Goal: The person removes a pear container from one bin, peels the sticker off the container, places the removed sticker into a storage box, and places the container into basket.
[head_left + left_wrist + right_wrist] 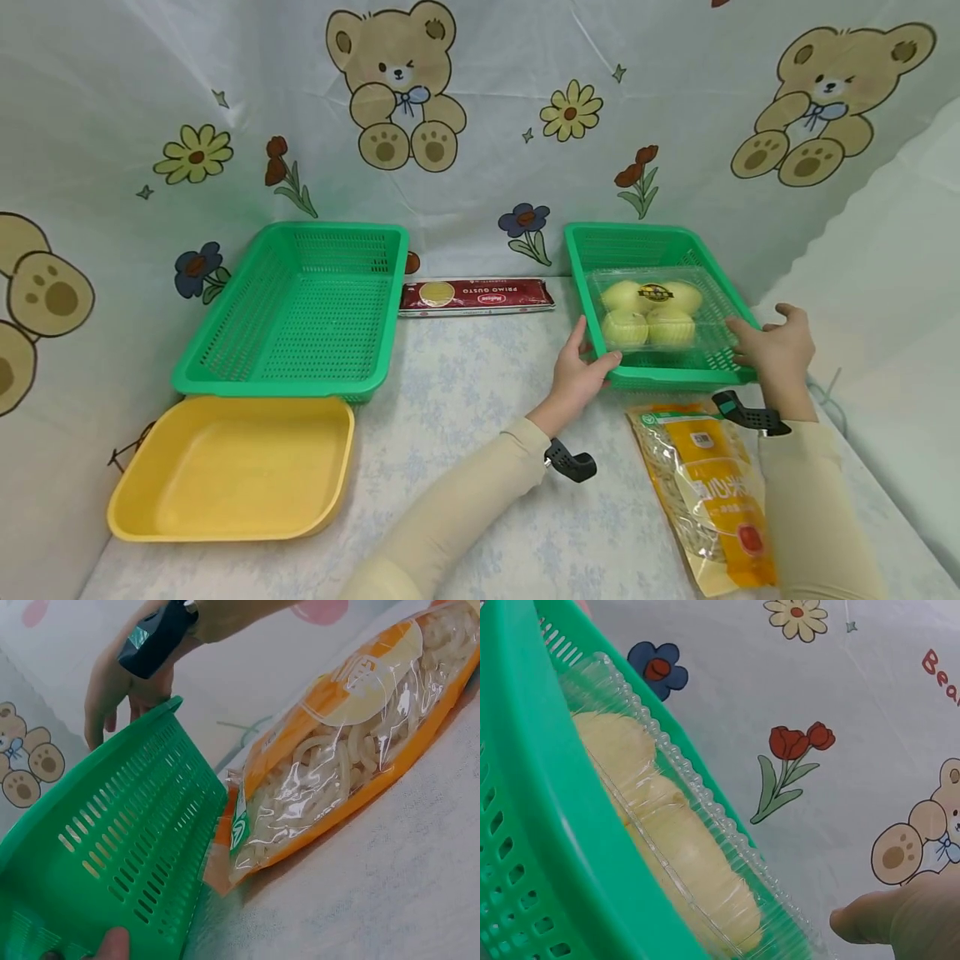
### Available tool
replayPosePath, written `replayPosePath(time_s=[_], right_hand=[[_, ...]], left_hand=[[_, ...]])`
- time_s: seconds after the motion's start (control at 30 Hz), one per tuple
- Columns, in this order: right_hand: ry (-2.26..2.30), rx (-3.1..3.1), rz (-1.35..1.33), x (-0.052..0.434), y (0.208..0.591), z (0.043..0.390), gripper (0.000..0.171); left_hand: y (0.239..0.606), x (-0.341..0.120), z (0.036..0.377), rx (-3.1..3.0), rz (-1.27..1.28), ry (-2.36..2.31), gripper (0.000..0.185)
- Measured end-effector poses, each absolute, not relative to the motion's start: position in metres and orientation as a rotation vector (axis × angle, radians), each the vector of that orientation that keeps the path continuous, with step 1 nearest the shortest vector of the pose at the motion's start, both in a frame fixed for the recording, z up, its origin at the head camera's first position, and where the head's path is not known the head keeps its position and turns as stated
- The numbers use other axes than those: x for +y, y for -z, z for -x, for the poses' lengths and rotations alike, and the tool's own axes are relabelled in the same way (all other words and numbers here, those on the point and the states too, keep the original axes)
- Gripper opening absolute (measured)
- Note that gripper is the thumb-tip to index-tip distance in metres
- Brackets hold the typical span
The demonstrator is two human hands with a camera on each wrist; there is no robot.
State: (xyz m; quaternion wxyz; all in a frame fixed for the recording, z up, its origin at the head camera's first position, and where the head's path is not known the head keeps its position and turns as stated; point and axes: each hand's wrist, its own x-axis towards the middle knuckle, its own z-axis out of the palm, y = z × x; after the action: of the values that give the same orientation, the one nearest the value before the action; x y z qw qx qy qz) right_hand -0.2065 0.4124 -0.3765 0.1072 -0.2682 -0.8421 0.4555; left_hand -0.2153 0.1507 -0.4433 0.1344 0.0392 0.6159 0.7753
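A green slotted basket (645,235) stands at the right of the table and holds a clear clamshell of yellow fruit (656,312). My left hand (581,371) grips its front left corner, thumb on the front rim. At the front right corner, my right hand (776,346) holds the rim with its fingers reaching over the edge and its thumb lifted. The left wrist view shows the basket's wall (127,847), my left thumb (116,946) low against it, and the right hand (112,682) behind the rim. The right wrist view shows the basket (532,787), the clamshell (675,840) and a fingertip (870,922).
An orange bag of noodles (708,492) lies just in front of the basket, between my forearms. An empty green basket (300,308) and a yellow tray (232,467) sit at the left. A red pasta pack (476,296) lies at the back. Bear-print cloth walls close in the table.
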Motion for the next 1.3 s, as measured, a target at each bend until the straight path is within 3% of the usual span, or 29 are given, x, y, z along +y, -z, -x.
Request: replayPosePath(time_s=[0.5,0.73,1.0,1.3], right_hand=[[-1.959,-2.224,0.863,0.421,0.353,0.219,0.103],[-1.968,-2.438,0.847,0.433,0.346,0.231,0.112],[-1.637,-2.747,0.770,0.443,0.336,0.250,0.106],[-1.698,-2.863,0.683,0.452,0.338,0.256,0.103]], left_hand=[[0.443,0.145,0.216,1.805,-0.137,-2.229,0.083],[0.445,0.147,0.214,1.812,-0.118,-2.222,0.082],[0.446,0.148,0.216,1.816,-0.131,-2.225,0.082],[0.448,0.149,0.216,1.819,-0.123,-2.219,0.081]])
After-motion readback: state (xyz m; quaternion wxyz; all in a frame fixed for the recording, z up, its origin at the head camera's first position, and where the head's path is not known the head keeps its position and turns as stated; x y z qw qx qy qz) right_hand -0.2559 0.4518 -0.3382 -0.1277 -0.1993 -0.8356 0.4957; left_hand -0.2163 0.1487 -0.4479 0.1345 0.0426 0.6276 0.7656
